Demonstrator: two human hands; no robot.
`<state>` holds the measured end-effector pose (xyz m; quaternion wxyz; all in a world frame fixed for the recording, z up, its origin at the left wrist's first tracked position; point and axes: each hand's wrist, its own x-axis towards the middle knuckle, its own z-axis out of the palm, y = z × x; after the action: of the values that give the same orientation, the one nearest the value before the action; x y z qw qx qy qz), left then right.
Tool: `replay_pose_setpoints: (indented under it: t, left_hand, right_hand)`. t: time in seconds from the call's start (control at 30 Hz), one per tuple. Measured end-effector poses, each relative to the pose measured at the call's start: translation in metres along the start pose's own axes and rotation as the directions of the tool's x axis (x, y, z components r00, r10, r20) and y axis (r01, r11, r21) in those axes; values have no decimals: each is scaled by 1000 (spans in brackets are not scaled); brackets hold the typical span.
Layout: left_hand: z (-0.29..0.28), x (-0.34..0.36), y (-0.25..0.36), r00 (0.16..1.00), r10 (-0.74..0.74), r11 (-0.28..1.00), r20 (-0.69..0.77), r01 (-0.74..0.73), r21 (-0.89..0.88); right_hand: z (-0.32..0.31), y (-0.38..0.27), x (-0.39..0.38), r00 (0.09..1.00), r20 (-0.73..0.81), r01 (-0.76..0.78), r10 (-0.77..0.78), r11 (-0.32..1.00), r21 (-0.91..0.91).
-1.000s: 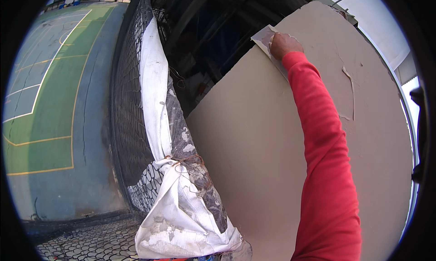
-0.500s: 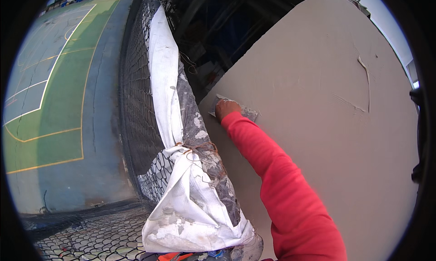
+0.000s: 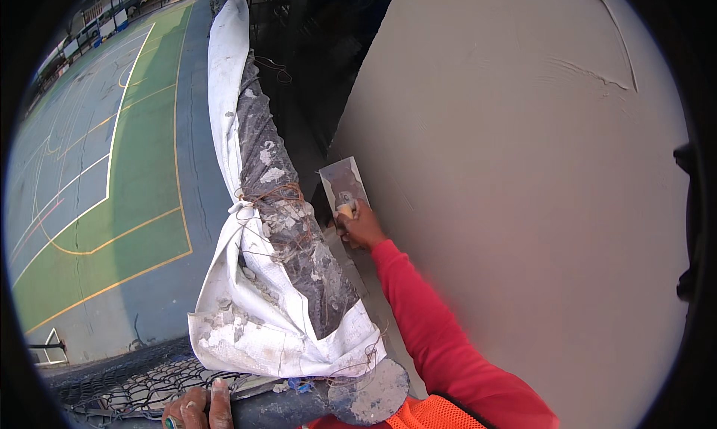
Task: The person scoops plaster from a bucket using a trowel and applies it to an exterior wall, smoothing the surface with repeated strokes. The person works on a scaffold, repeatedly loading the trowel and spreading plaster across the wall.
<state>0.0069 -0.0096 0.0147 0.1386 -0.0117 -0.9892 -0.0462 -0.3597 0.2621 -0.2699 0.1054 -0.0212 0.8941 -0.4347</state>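
Observation:
In my right hand (image 3: 361, 226) is a plastering trowel (image 3: 344, 181), its pale handle gripped and its flat rectangular blade pointing away from me. Smears of plaster cover the blade, which sits at the left edge of a smooth grey-beige plastered wall (image 3: 508, 205). Whether the blade touches the wall I cannot tell. At the bottom, my left hand (image 3: 196, 409) has its fingers over a dark rail (image 3: 280, 405); a ring shows on one finger and the rest of that hand is cut off.
Left of the trowel runs a plaster-spattered, dark-wrapped pole (image 3: 272, 160) with white sheeting (image 3: 258, 332) tied around it by brown wire. Black netting (image 3: 112, 392) hangs near the bottom. Far below lies a green and blue sports court (image 3: 142, 212). A raised ridge (image 3: 620, 37) marks the wall's upper right.
My right hand has drawn the trowel toward me and off the wall's face to its left edge, turning the blade. My left hand has come into view at the rail. The view has shifted.

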Motion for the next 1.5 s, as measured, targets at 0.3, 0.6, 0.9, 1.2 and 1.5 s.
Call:
replay_pose_setpoints:
  t: [0.3,0.6,0.9,1.2,1.5]
  left_hand:
    - [-1,17,17,990,-75,996,117,68,64]
    - [9,2,20,973,-189,976,131,171,137]
    - [12,-2,14,969,-205,974,141,188,122]
    - [15,-4,21,970,-221,963,105,200,183]
    - [20,-8,17,976,-213,951,55,194,243]
  right_hand:
    - [101,55,-2,985,-141,123,-104,984,131]
    - [123,60,41,781,550,-622,295,436,651]
    - [159,93,108,982,145,-132,120,988,78]
    - [173,126,188,974,-9,-215,224,920,-328]
    - [172,137,231,976,-74,-216,203,915,-342]
